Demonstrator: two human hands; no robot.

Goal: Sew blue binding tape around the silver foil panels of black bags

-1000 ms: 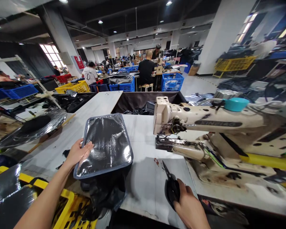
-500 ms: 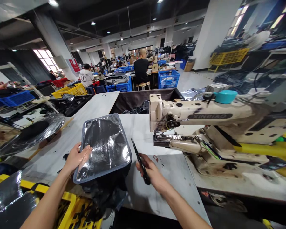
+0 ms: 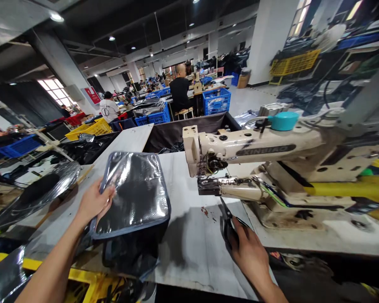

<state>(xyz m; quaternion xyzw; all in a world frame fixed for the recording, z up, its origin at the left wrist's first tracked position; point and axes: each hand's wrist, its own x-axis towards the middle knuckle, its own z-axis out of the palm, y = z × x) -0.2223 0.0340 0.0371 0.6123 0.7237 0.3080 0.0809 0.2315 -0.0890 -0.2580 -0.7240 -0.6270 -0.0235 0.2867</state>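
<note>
My left hand point(image 3: 96, 200) grips the left edge of a dark bag point(image 3: 134, 193), its thumb on the shiny black top panel with grey-blue piping. The bag's dark body hangs below the panel, near the table's front edge. Black scissors point(image 3: 229, 227) are in my right hand point(image 3: 248, 246), low over the grey table point(image 3: 189, 252), with the blades pointing up toward the sewing machine's arm. The cream sewing machine point(image 3: 265, 145) stands just beyond them on the right.
A yellow crate point(image 3: 91, 286) sits at the lower left, below the table. Behind the table is a dark fabric-lined bin point(image 3: 164, 135). A round clear-wrapped piece point(image 3: 38, 189) lies at the left. People sit at tables farther back, near blue crates point(image 3: 217, 102).
My right hand has moved right with the scissors, away from the bag and closer to the machine. My left hand has shifted to the bag's edge, and the panel is tilted differently. The view has turned slightly.
</note>
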